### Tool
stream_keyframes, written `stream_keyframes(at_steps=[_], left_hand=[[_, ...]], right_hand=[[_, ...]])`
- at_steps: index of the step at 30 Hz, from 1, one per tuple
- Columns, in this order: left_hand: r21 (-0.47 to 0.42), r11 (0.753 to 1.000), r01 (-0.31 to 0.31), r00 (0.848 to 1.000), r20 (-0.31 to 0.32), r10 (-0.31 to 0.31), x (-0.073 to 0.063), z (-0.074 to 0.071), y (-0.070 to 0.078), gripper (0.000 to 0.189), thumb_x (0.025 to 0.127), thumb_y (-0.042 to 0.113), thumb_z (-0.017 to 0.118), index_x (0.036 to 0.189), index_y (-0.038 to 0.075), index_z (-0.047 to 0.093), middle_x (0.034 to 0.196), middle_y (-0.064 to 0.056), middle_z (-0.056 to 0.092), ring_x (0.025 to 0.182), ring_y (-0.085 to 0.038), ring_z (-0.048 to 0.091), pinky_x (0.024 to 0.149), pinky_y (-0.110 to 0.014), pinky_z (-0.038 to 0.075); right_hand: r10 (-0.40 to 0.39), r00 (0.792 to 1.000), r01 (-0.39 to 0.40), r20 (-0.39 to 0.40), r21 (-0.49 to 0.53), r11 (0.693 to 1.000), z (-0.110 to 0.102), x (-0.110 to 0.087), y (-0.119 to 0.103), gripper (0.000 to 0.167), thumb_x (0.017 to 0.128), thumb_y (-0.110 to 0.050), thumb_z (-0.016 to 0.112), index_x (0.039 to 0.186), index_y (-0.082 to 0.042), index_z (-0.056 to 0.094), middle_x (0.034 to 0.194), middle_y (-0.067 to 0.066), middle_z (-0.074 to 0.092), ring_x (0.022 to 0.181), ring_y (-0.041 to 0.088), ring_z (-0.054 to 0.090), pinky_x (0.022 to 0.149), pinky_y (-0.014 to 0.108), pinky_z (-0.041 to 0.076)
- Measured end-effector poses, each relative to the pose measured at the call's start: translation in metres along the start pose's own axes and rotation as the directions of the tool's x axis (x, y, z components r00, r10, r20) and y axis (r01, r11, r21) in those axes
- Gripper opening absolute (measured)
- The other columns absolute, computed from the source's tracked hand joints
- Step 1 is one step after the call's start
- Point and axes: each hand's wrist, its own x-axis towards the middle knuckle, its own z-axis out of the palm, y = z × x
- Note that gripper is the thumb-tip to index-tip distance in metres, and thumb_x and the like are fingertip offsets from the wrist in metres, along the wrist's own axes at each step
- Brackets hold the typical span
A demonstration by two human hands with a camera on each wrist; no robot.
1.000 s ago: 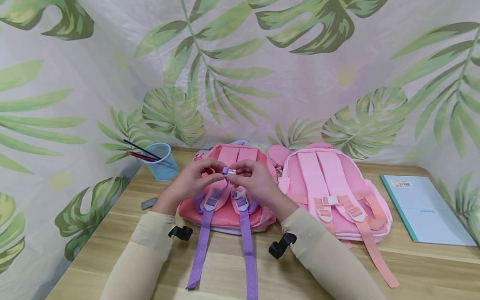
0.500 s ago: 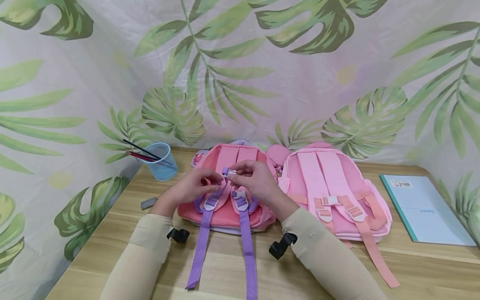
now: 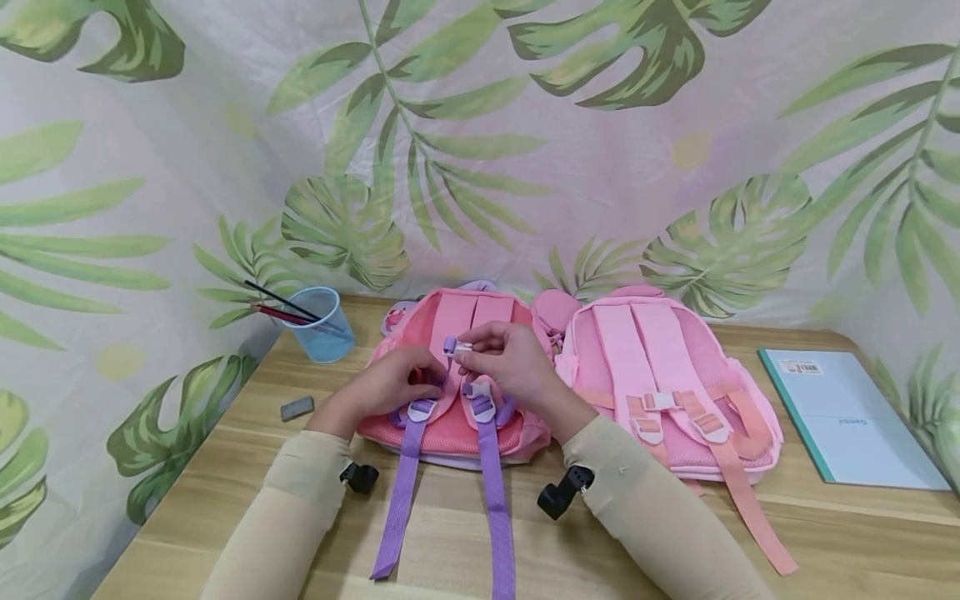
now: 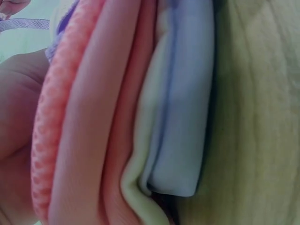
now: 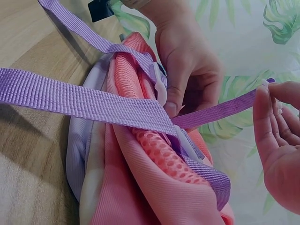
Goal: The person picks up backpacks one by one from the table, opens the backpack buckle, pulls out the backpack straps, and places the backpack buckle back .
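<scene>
A coral-pink backpack (image 3: 405, 333) lies straps-up on the table. My right hand (image 3: 513, 362) pinches a white buckle clip (image 3: 462, 347) on a short purple strap (image 5: 220, 110), held up above the bag; the strap stretches taut in the right wrist view. My left hand (image 3: 390, 383) is lower, at the strap's base beside the white adjuster (image 5: 160, 86), thumb and curled fingers pinching the strap there. The other half of the buckle (image 3: 477, 389) sits on the right shoulder strap. Two long purple webbing tails (image 3: 403, 500) hang toward me. In the left wrist view, the bag's layered side (image 4: 93, 112) hides most of the left hand.
A light pink backpack (image 3: 682, 350) with orange straps lies to the right, beside a blue notebook (image 3: 855, 425). A blue mesh pen cup (image 3: 324, 329) with pencils stands at the back left, with a grey eraser (image 3: 297, 408) nearer. A leaf-patterned curtain (image 3: 480, 150) encloses the table.
My left hand has let go of the buckle end and moved down the strap toward its base. The right hand still holds the buckle clip in nearly the same place.
</scene>
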Motion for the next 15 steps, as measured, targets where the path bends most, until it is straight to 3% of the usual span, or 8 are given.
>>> stream_keyframes(at_steps=[12,15], left_hand=[[0.015,1.000,-0.007,1.000,-0.013,0.007,0.0004,0.0031,-0.0017,0.017,0.096,0.010,0.082,0.113,0.010,0.079,0.102,0.000,0.076,0.092,-0.011,0.064,0.087,-0.032,0.057],[0.020,1.000,-0.004,1.000,-0.012,0.005,0.0008,0.0029,-0.0013,0.017,0.096,0.010,0.082,0.113,0.010,0.079,0.103,0.000,0.077,0.093,-0.011,0.065,0.088,-0.033,0.057]], right_hand=[[0.021,1.000,-0.021,-0.004,0.071,0.997,-0.0021,-0.0009,-0.0013,0.023,0.097,0.002,0.076,0.119,0.008,0.073,0.093,0.010,0.079,0.077,0.012,0.076,0.084,0.045,0.067],[0.028,0.999,-0.027,-0.021,0.072,0.997,-0.0039,-0.0018,-0.0044,0.023,0.097,0.001,0.077,0.119,0.007,0.074,0.092,0.010,0.079,0.078,0.013,0.077,0.085,0.046,0.067]])
